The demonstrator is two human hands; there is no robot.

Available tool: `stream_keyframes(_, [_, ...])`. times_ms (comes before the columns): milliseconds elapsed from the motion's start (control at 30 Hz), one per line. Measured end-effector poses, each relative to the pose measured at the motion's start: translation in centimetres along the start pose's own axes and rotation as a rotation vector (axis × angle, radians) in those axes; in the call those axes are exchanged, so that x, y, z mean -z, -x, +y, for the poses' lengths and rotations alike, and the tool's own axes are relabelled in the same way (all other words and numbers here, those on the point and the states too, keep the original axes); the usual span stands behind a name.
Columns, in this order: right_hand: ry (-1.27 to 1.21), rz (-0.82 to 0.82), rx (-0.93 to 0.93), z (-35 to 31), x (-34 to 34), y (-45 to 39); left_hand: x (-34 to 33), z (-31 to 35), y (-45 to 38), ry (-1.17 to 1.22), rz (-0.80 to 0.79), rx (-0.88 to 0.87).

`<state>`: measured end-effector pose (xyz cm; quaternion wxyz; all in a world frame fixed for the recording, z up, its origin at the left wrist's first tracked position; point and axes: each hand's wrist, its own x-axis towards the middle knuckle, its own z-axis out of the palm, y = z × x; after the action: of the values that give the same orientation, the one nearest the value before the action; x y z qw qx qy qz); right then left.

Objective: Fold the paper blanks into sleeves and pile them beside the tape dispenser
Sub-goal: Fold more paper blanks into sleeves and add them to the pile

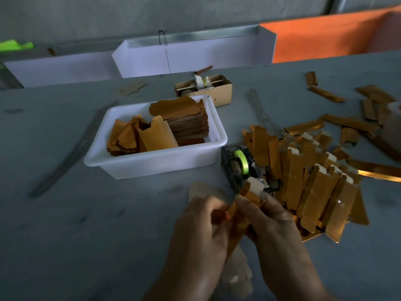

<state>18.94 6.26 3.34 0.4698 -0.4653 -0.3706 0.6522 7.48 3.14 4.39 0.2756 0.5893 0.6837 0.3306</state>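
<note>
The left hand [196,233] and right hand [274,224] meet low in the middle of the view, both with fingers curled round one gold blank [240,205]; the blank stands tilted between them, its upper end poking out above the right thumb, just in front of the dispenser [243,168]; how far it is folded I cannot tell, since the hands blur and cover it. Under the wrists lie a few pale brown scraps [236,272] on the grey worktop [86,224]. The dispenser is dark, with a green roll of tape, and sits just right of a white tub [152,166]; against its right side leans a loose pile of gold sleeves [314,183], overlapping one another and fanned toward the person. The tub holds a thick stack of flat blanks [186,122] at its far right and looser, curled ones at its left. Behind the tub stands a small cardboard box [223,88] with another roll in it; more gold strips [347,122] lie scattered at the far right of the worktop.
</note>
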Motion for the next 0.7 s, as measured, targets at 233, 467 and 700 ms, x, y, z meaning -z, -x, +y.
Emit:
stream_keyframes(233, [0.033, 0.12, 0.026, -0.5, 0.3, -0.4, 1.0, -0.2, -1.0, 0.727, -0.31, 0.351])
stream_keyframes(467, [0.076, 0.105, -0.033, -1.9, 1.3, -0.9, 0.7, 0.7, -1.0, 0.829, -0.316, 0.351])
stream_keyframes(700, [0.646, 0.222, 0.25, -3.4, 5.3, -2.9, 0.7, -0.2, -2.0, 0.684, 0.03, 0.372])
